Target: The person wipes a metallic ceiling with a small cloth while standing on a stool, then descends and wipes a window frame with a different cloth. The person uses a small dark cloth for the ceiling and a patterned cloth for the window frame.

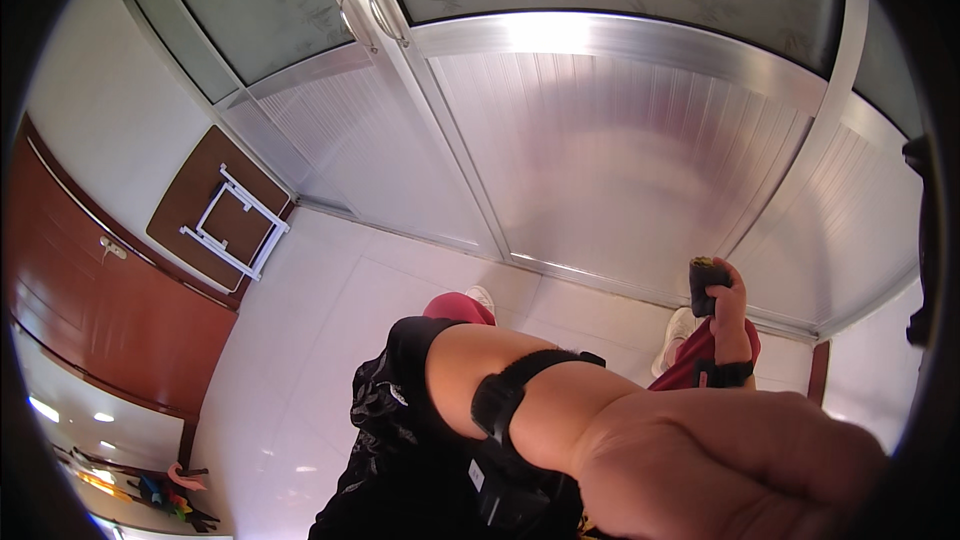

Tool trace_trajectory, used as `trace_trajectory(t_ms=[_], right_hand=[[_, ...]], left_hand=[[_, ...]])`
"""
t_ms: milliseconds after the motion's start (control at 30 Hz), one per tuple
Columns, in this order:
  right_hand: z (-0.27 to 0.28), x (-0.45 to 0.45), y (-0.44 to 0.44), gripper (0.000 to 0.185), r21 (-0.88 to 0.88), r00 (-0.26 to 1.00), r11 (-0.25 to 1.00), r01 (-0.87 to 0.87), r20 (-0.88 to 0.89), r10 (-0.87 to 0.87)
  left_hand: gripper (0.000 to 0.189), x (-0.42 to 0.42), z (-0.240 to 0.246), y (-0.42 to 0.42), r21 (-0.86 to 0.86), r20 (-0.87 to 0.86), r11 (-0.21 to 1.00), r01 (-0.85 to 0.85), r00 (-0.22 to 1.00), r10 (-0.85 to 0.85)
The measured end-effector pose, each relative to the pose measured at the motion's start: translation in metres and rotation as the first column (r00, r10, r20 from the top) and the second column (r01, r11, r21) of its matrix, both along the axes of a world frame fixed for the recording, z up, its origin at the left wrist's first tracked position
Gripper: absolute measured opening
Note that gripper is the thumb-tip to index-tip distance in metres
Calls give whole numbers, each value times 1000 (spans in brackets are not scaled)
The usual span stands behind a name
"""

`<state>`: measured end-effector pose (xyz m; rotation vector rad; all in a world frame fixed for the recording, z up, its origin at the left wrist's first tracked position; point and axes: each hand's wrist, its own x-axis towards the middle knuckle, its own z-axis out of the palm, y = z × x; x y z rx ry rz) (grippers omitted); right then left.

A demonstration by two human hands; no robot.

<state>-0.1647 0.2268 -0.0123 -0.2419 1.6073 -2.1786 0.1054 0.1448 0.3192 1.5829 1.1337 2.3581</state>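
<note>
My left hand (720, 457) is large and close to the camera at the lower right, the arm reaching across my body. Its fingertips are blurred or out of sight, so I cannot see whether it holds anything. A black strap (499, 401) circles that forearm. Farther off, my right hand (731, 296) grips a short dark roll (705, 296) with a yellow-green, rough-looking end. The thumb lies across the roll's side. Another black strap (724, 373) goes around the right wrist. Below this hand are a red trouser leg (690, 360) and a white shoe (677, 334).
An aluminium-framed partition door (622, 165) with frosted glass and two metal handles (382, 15) stands in front. A folded table (169, 217) with white legs leans on the left wall beside a reddish-brown door (112, 300). Pale tiles (300, 345) cover the floor.
</note>
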Motion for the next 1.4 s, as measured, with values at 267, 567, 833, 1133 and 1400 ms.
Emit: trace_trajectory(t_ms=[267, 567, 833, 1133, 1400], right_hand=[[-6, -2, 3, 64, 3, 1000, 1000, -12, -24, 12], [-3, 1, 3, 60, -16, 1000, 1000, -23, -15, 23], [98, -29, -26, 61, 126, 940, 983, 134, -329, -86], [259, -72, -170, 43, -366, -354, 649, 667, -922, -157], [258, -15, -304, 36, -449, -583, 790, 418, -800, -146]], left_hand=[[42, -16, -68, -77, -452, 261, 891, -45, 948, 180], [31, 61, -210, -256, -652, 633, 258, -713, -325, 702], [20, 102, -305, -317, -419, 898, 202, -885, -371, 237], [20, 93, -311, -322, -407, 907, 211, -889, -365, 211], [17, 110, -321, -321, -780, 454, 5, -626, -561, 692]])
